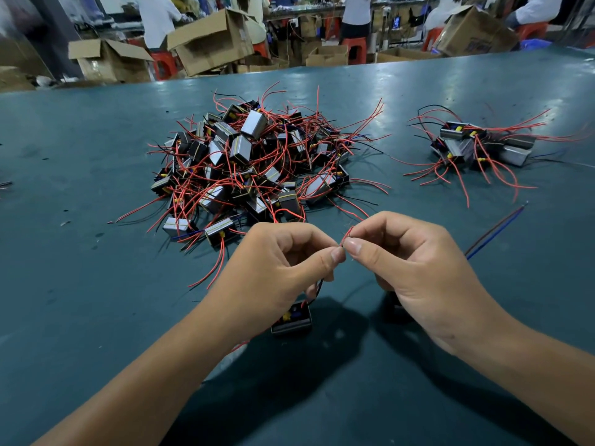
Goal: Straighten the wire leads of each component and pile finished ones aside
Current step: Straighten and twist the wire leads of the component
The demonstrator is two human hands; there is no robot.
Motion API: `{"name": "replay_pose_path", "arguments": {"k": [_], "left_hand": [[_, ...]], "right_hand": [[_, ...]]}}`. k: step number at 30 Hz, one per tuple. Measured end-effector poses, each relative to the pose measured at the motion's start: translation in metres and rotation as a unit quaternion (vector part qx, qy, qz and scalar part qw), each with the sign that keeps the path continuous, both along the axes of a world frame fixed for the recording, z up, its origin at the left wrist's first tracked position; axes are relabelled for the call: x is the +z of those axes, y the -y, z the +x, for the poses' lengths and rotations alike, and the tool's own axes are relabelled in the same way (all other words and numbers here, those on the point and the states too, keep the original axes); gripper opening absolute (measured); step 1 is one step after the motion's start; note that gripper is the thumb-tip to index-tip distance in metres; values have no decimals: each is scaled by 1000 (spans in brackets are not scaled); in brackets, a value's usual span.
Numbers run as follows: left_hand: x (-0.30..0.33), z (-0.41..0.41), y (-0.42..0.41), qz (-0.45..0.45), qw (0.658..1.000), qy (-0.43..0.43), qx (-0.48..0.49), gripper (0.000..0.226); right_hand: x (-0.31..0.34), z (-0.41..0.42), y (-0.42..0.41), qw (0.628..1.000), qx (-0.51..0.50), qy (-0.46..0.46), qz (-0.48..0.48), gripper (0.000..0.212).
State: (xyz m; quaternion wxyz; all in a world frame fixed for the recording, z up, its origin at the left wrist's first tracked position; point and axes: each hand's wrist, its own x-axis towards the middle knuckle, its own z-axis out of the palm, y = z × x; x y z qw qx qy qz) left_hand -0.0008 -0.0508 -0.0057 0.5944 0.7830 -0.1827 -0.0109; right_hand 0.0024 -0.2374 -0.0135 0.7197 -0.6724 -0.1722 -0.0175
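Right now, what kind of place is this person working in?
Probably a factory assembly workshop. A big heap of small boxy metal components with red wire leads sits on a long teal worktable, and open brown cardboard boxes and red plastic stools stand behind it.

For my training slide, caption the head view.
Both hands, left hand and right hand, pinch a red lead between two component piles.

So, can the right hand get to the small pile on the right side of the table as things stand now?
Probably yes, once it lets go. The right hand pinches a red lead together with the left hand. Only bare table lies between it and the small pile.
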Motion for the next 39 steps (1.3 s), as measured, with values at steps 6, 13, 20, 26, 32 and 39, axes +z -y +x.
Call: {"name": "replay_pose_path", "arguments": {"k": [6,13,20,26,32,39], "left_hand": [[1,-3,3,9,1000,14,-2,12],[9,-7,2,98,983,137,66,15],[13,-8,3,130,975,166,62,9],[15,-7,3,145,973,177,39,18],[11,-4,6,15,1000,-7,16,23],[15,-1,-6,-42,999,-29,4,20]], "right_hand": [[-2,1,1,999,-16,15,-30,9],[-1,3,2,998,-18,21,-53,11],[1,1,3,995,-8,49,-89,8],[2,-7,1,985,6,102,-142,6],[4,-9,1,978,17,131,-160,6],[8,-5,4,981,31,103,-162,10]]}}
